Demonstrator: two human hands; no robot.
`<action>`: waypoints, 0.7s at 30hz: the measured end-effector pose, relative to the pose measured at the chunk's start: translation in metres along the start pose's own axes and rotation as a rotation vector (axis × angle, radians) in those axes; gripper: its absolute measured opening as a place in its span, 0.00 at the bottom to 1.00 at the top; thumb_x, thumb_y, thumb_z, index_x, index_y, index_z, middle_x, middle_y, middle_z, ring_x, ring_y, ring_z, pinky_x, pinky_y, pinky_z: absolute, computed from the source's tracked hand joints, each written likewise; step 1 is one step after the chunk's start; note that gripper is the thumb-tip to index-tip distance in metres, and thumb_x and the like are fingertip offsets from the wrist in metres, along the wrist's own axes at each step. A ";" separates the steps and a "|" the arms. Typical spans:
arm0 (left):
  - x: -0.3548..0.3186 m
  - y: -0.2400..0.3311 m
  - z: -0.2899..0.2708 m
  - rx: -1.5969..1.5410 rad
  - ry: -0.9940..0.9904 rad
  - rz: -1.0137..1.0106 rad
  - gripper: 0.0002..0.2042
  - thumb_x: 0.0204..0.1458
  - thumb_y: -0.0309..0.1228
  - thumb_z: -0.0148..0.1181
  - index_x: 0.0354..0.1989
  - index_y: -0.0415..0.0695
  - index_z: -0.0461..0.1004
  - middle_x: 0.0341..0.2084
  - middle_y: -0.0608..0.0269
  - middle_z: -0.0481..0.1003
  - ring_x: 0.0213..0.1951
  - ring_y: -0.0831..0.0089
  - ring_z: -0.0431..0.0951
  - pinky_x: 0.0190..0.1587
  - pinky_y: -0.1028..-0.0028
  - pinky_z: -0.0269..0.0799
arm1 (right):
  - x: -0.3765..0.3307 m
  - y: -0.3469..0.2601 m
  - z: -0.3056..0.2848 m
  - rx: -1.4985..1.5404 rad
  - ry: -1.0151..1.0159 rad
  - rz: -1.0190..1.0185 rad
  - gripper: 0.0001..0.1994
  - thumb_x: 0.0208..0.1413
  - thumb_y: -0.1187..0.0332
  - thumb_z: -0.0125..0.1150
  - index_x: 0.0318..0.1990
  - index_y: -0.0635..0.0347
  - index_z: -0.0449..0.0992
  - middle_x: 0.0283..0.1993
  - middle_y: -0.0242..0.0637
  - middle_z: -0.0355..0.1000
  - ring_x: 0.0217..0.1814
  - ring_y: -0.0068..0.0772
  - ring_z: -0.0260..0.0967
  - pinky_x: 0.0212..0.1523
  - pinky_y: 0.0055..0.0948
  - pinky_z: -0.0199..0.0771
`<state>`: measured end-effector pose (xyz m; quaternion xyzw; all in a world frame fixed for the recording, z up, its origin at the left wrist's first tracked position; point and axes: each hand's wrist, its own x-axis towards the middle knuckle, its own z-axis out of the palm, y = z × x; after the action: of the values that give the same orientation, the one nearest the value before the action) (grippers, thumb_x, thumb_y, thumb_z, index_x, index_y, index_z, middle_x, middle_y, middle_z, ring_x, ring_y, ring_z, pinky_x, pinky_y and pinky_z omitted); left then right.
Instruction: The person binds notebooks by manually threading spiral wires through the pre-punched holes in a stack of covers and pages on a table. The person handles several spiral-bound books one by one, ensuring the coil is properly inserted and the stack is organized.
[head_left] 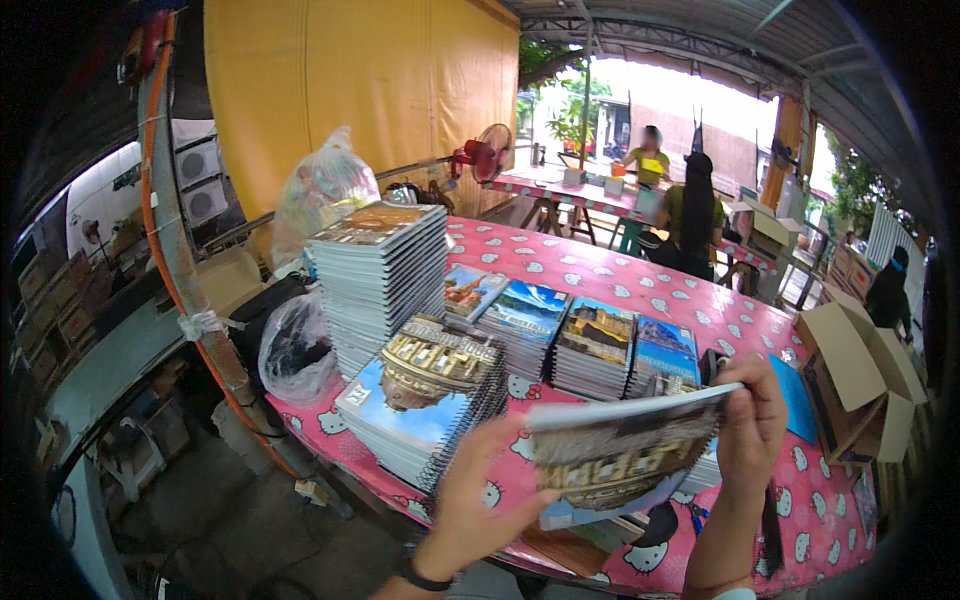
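A spiral-bound notebook with a photo of an ornate building on its cover is held up, tilted, over the near side of the table. My right hand is closed on its right, wire-bound edge. My left hand is at its left edge, fingers stretched apart, the thumb overlapping the cover's lower corner; a firm hold does not show. Left of that hand stands a stack of similar spiral notebooks. Behind it rises a taller notebook stack, and shorter stacks with landscape covers form a row beyond the held one.
The table has a pink patterned cover. Open cardboard boxes stand at its right edge, near a blue sheet. Clear plastic bags hang by the left side. Farther off are a red fan and people at another table.
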<state>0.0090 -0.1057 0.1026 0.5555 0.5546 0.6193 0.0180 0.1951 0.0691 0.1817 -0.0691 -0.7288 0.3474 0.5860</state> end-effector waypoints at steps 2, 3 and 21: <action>0.021 0.030 -0.021 -0.059 -0.002 0.043 0.36 0.40 0.34 0.68 0.58 0.37 0.56 0.52 0.52 0.65 0.51 0.65 0.68 0.52 0.68 0.63 | 0.021 -0.013 0.022 -0.184 -0.409 -0.286 0.12 0.51 0.63 0.58 0.33 0.63 0.69 0.32 0.37 0.65 0.34 0.33 0.64 0.33 0.26 0.63; 0.031 0.042 -0.026 -0.122 -0.066 0.017 0.36 0.40 0.34 0.67 0.58 0.37 0.57 0.52 0.52 0.65 0.51 0.65 0.68 0.52 0.68 0.63 | 0.029 -0.017 0.042 -0.236 -0.568 -0.364 0.12 0.50 0.63 0.58 0.33 0.62 0.69 0.33 0.40 0.66 0.36 0.37 0.64 0.35 0.32 0.64; 0.024 -0.102 -0.125 0.556 0.530 -0.143 0.15 0.47 0.28 0.57 0.44 0.37 0.72 0.37 0.56 0.72 0.39 0.68 0.70 0.45 0.73 0.64 | 0.007 0.189 0.212 0.226 -0.270 0.349 0.14 0.52 0.68 0.55 0.45 0.64 0.72 0.44 0.43 0.70 0.44 0.33 0.69 0.44 0.29 0.67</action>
<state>-0.1492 -0.1343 0.0760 0.3199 0.7239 0.5647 -0.2339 -0.0563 0.1240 0.0617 -0.0807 -0.7341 0.5287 0.4184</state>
